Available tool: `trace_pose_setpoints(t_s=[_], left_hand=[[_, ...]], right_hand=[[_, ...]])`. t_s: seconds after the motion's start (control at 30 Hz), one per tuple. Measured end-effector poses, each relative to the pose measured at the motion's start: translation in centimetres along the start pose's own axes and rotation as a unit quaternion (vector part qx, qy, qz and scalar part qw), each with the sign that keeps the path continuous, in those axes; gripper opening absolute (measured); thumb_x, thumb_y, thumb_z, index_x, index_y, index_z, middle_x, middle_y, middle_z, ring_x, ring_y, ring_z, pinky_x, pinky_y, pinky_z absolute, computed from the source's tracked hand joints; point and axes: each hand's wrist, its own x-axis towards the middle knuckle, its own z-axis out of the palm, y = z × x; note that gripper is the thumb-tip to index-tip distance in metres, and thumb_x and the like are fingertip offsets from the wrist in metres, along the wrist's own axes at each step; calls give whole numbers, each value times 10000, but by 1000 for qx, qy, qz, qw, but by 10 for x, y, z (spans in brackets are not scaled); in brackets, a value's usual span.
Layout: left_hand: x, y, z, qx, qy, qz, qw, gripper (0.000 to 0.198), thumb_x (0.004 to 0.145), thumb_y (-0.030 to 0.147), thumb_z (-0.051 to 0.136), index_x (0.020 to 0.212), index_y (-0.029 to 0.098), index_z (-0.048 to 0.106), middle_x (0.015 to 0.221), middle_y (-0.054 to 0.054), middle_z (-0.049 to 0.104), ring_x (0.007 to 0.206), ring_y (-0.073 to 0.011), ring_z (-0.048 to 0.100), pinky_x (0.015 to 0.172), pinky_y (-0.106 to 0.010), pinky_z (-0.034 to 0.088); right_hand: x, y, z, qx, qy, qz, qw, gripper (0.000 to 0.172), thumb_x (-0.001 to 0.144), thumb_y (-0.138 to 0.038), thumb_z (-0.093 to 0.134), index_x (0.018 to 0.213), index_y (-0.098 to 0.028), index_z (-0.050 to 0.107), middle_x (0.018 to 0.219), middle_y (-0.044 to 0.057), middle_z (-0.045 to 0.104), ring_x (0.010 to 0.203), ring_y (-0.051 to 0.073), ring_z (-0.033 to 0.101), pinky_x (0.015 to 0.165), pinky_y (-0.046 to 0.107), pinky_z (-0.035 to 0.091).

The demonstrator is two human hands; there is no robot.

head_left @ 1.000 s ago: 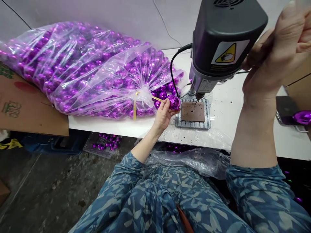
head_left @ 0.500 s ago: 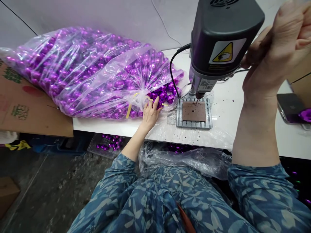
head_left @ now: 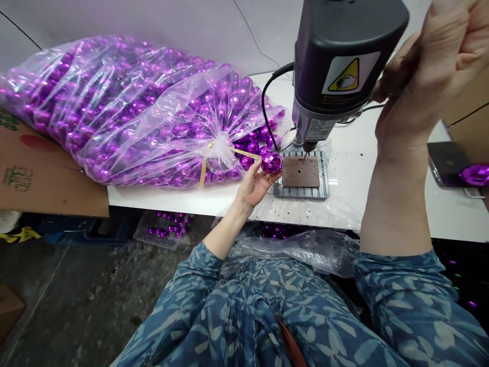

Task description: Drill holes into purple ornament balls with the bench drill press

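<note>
My left hand [head_left: 255, 186] holds a shiny purple faceted ball [head_left: 271, 162], like a small disco-ball ornament, between thumb and fingers. The ball is just left of the brown drilled plate [head_left: 301, 172] on the drill press base [head_left: 325, 191]. My right hand [head_left: 431, 76] is raised and closed at the right side of the drill press [head_left: 328, 61], wrapped round its handle, which is mostly hidden by the fingers. Above the plate, the drill bit [head_left: 305, 156] points down. More purple balls [head_left: 252, 148] lie loose at the gathered mouth of a big clear plastic bag [head_left: 145, 117].
A yellow tie [head_left: 202, 171] hangs from the bag's neck. Dark shavings dot the white table [head_left: 344, 204]. A phone [head_left: 443, 162] lies at the right beside another purple ball [head_left: 476, 175]. Cardboard [head_left: 49, 173] stands at left; a clear tray [head_left: 160, 237] of balls is below the table.
My left hand has taken a purple ball from beside the bag's mouth and moved right toward the plate, turning palm up. My right hand remains closed beside the drill press.
</note>
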Motion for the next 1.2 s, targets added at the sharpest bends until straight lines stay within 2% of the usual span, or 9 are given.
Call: trace_pose_setpoints(t_s=[0.13, 0.33, 0.5, 0.7, 0.8, 0.9, 1.0, 1.2], left_hand=[[8, -5, 8, -16, 32, 4, 999, 276, 985, 373, 841, 1164, 229, 688, 1284, -95, 763, 1379, -282, 719, 1136, -488, 655], [23, -13, 12, 4, 43, 14, 999, 337, 910, 286, 895, 1174, 229, 694, 1279, -69, 804, 1374, -267, 739, 1148, -475, 640], [37, -18, 17, 24, 31, 20, 999, 330, 907, 216, 893, 1185, 218, 715, 1203, -49, 827, 1220, -219, 797, 1084, -414, 668], [44, -27, 21, 105, 28, 54, 993, 318, 883, 251, 935, 1151, 245, 763, 1025, -26, 830, 1038, -189, 788, 964, -345, 634], [44, -31, 24, 132, 5, 79, 988, 332, 857, 222, 956, 1139, 236, 782, 975, -26, 822, 1063, -198, 774, 1030, -359, 605], [44, -33, 27, 153, -13, 71, 986, 410, 797, 206, 993, 1154, 238, 792, 925, -26, 799, 1131, -237, 767, 1094, -394, 581], [47, -35, 28, 177, -21, 62, 982, 436, 785, 199, 985, 1170, 265, 791, 987, -35, 801, 1183, -254, 746, 1117, -421, 571], [55, -38, 27, 252, -43, 143, 956, 436, 731, 140, 981, 1121, 264, 830, 1084, -52, 776, 1222, -279, 689, 1229, -503, 507]], right_hand=[[-1, 1, -1, -8, -6, -1, 1000, 784, 674, -876, 691, 681, -206, 284, 494, -76, 335, 412, 46, 331, 426, 280, 197], [1, 10, -5, -51, 7, -15, 999, 822, 668, -956, 618, 694, -236, 224, 476, -72, 246, 401, 76, 300, 424, 326, 214], [0, 8, -4, -63, 10, -8, 998, 787, 665, -956, 573, 709, -241, 246, 492, -75, 278, 413, 60, 324, 433, 302, 217], [-3, 2, -2, -39, -4, 5, 999, 816, 641, -977, 582, 714, -245, 229, 484, -88, 300, 395, 68, 301, 397, 324, 191], [-2, 1, -3, -39, -8, 10, 999, 777, 640, -956, 580, 715, -250, 265, 499, -89, 326, 405, 57, 328, 405, 315, 210], [-1, 1, -3, -30, -4, 13, 999, 791, 588, -955, 595, 709, -251, 256, 488, -96, 306, 403, 53, 334, 407, 302, 221], [-1, 1, -3, -26, -2, 11, 1000, 815, 587, -951, 597, 707, -239, 220, 482, -97, 275, 404, 49, 337, 408, 281, 217], [-2, 3, -3, -38, -2, 4, 999, 844, 581, -989, 569, 717, -238, 209, 482, -94, 273, 403, 50, 341, 405, 287, 222]])
